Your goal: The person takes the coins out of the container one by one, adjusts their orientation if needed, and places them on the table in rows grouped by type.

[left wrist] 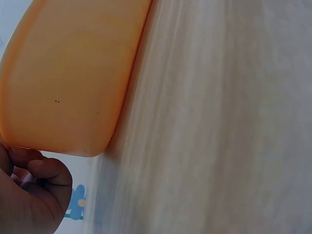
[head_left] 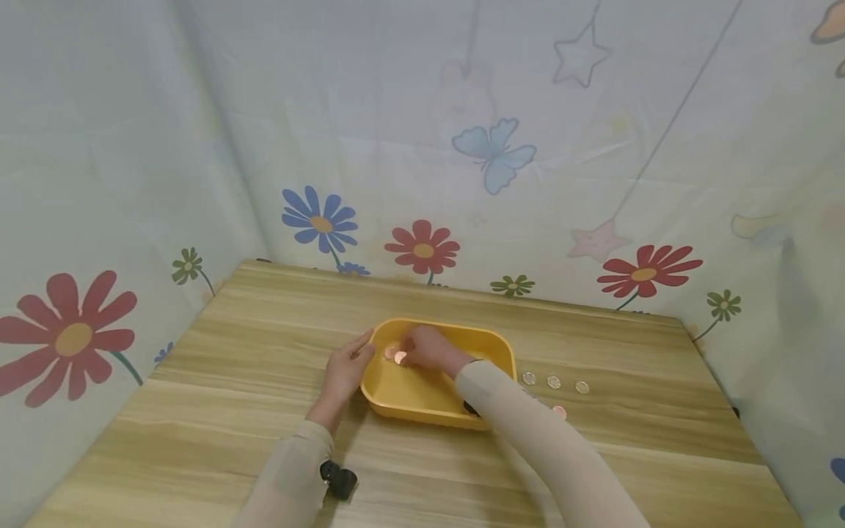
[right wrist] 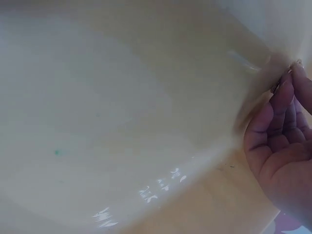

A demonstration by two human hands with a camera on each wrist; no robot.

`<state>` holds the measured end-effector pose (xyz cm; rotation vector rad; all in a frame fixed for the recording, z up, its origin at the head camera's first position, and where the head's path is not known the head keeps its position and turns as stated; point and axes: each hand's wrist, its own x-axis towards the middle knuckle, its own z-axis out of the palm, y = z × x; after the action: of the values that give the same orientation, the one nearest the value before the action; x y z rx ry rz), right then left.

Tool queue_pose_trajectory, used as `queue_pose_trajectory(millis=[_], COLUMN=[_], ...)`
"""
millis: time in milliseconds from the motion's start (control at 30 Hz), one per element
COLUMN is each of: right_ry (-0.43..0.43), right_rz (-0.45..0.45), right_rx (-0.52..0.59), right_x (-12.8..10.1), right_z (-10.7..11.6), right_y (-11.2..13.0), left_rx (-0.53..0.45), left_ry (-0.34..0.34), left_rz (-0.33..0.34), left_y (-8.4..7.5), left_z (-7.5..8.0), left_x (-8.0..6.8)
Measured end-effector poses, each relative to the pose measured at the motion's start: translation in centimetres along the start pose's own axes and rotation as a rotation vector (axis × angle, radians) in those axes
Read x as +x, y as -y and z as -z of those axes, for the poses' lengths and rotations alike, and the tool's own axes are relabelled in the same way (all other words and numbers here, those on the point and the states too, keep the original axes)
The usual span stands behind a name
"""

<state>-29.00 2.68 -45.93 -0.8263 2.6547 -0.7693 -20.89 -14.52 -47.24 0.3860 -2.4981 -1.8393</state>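
Observation:
A yellow plastic tray (head_left: 412, 396) with rounded corners stands on the table. At its left end my left hand (head_left: 343, 374) grips the rim; the left wrist view shows curled fingers (left wrist: 51, 170) against the edge of the tray (left wrist: 63, 97). Inside the tray, my right hand (head_left: 429, 347) reaches toward the left end. Its thumb and fingertips pinch a small shiny coin (head_left: 400, 357), mostly hidden by the fingers. Another copper-coloured coin (head_left: 390, 353) lies beside it on the tray floor. In the right wrist view the hand (right wrist: 282, 141) is at the tray's wall.
Right of the tray, three coins lie in a row on the wooden table (head_left: 264, 352): a near one (head_left: 529, 378), a middle one (head_left: 553, 382) and a far one (head_left: 582, 387). A reddish coin (head_left: 559, 412) lies closer, beside my right sleeve (head_left: 541, 433). Patterned curtain (head_left: 409, 147) surrounds the table.

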Motion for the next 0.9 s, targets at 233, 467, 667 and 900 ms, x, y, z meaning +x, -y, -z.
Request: queue_pose_trajectory(millis=[233, 467, 667, 900], right_ry=[-0.003, 0.034, 0.059, 0.12], right_rz=[0.017, 0.022, 0.02, 0.029], right_rx=[-0.034, -0.022, -0.076, -0.044], right_x=[0.1, -0.2, -0.4, -0.8], right_z=[0.0, 0.7, 2.2, 4.5], right_y=[-0.2, 0.3, 0.8, 1.1], left_rx=[0.013, 0.008, 0.002, -0.007], left_ry=[-0.009, -0.018, -0.006, 0.003], left_rz=[-0.01, -0.008, -0.005, 0.009], left_y=[-0.1, -0.2, -0.2, -0.3], left_z=[-0.1, -0.1, 0.0, 0.1], left_x=[-0.1, -0.1, -0.3, -0.3])
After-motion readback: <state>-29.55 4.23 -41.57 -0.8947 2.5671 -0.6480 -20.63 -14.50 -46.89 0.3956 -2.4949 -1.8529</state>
